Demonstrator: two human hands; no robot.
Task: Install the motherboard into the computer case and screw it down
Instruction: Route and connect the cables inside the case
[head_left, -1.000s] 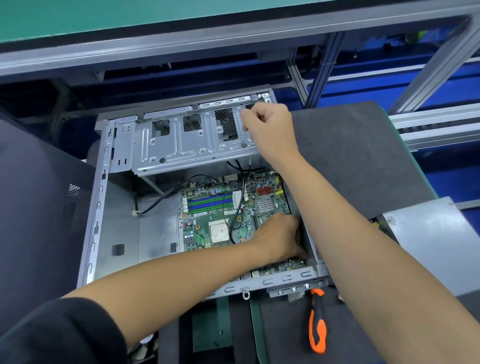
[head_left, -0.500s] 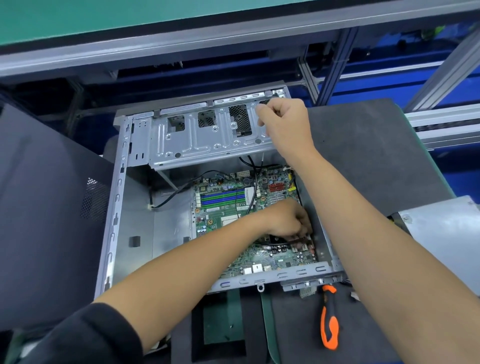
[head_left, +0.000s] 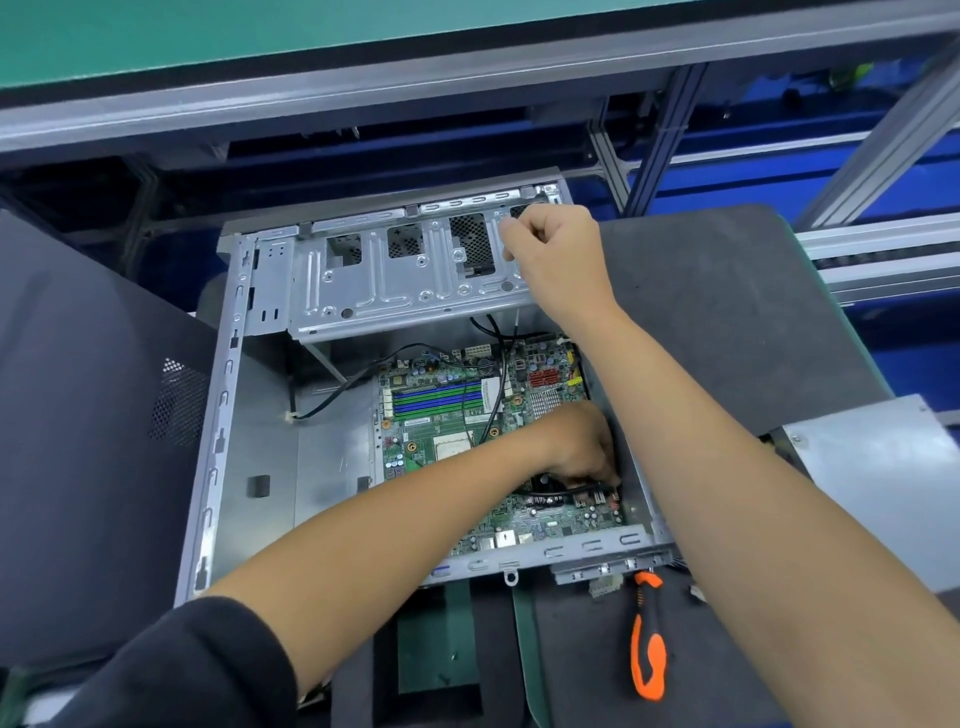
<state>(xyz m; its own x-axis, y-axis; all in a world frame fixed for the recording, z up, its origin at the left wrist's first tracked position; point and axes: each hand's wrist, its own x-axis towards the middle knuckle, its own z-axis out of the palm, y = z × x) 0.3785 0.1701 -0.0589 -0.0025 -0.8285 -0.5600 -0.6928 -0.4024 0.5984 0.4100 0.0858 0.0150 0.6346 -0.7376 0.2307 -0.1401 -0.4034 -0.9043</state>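
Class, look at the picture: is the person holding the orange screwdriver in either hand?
No. The screwdriver lies on the mat outside the case, clear of both hands.

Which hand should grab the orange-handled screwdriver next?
Probably the left hand: it is nearer the orange-and-black screwdriver, while the right hand holds up the hinged silver metal drive cage.

No lettering, brand, number or sign can be read anywhere: a white label (head_left: 490, 393) on the motherboard (head_left: 447, 410) carries print too small and blurred to make out.
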